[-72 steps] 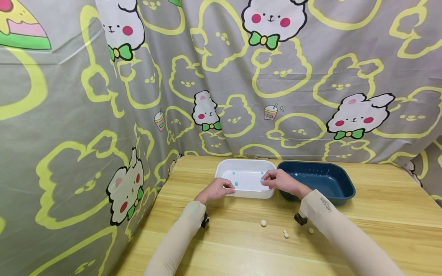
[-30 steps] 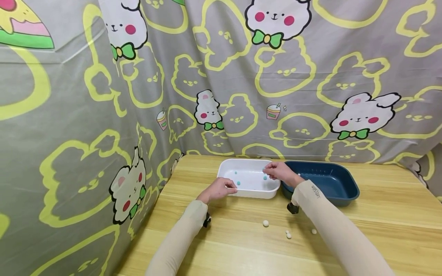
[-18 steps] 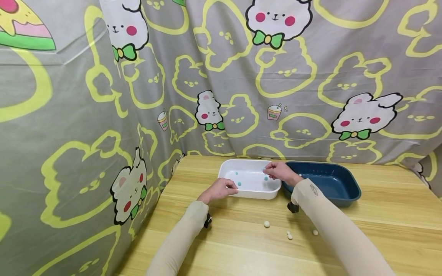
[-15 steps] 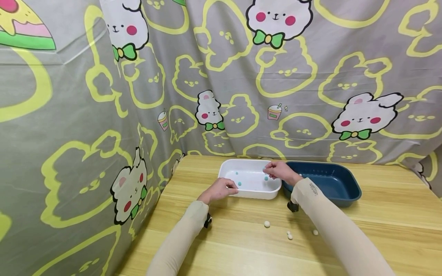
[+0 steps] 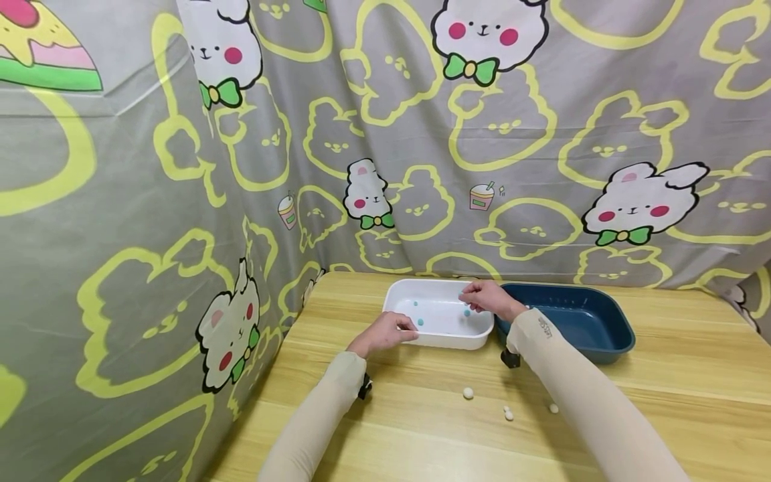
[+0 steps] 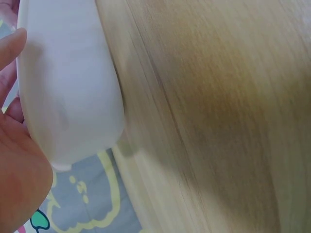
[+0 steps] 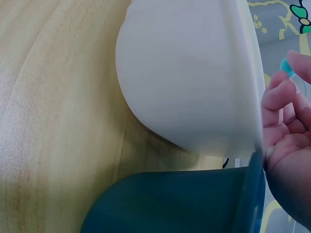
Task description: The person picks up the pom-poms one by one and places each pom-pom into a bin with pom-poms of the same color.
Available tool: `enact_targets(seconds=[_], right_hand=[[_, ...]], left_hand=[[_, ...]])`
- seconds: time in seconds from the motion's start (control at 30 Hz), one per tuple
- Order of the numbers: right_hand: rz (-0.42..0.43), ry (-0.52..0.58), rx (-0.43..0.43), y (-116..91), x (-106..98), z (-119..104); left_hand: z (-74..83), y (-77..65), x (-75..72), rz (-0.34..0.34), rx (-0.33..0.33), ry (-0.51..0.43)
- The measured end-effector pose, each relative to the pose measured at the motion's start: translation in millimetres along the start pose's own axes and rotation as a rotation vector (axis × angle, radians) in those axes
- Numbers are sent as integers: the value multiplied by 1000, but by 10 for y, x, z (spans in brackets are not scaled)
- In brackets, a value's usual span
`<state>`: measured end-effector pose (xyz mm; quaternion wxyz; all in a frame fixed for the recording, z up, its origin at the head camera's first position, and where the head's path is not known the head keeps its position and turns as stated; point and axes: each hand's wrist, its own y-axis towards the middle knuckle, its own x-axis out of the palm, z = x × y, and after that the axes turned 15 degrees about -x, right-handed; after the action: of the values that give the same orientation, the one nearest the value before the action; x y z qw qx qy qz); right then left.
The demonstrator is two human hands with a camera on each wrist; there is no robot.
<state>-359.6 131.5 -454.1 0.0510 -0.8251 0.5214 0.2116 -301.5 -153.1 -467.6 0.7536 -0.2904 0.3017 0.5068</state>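
In the head view a white rectangular plastic basin stands on the wooden table. My left hand grips its front rim toward the left, the thumb outside and the fingers over the inner side. Above the basin's right end is my right hand, which pinches a small turquoise ball between thumb and index finger. The other fingers of that hand are curled. Inside the basin lie a turquoise ball near the left hand, a smaller one behind it and another below the right hand.
A dark blue basin adjoins the white one on the right, partly behind the right wrist. Several small off-white balls lie on the table nearer the front, among them a single ball and a touching pair. A patterned curtain hangs behind.
Since the earliest frame my right hand has moved slightly backward and up, holding a turquoise ball, and one ball now shows below it. The left hand stays at the rim; the view shifts slightly.
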Motion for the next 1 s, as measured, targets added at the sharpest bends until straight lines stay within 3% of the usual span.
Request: enact_targets(seconds=[0.5,1.0], right_hand=[[-16,-26,-7,-4,-19,0],[-26,-68,-42,-173,-89,-132]], left_hand=[[-8,10,13,6,1,13],[11,5,-6,-10,-5,11]])
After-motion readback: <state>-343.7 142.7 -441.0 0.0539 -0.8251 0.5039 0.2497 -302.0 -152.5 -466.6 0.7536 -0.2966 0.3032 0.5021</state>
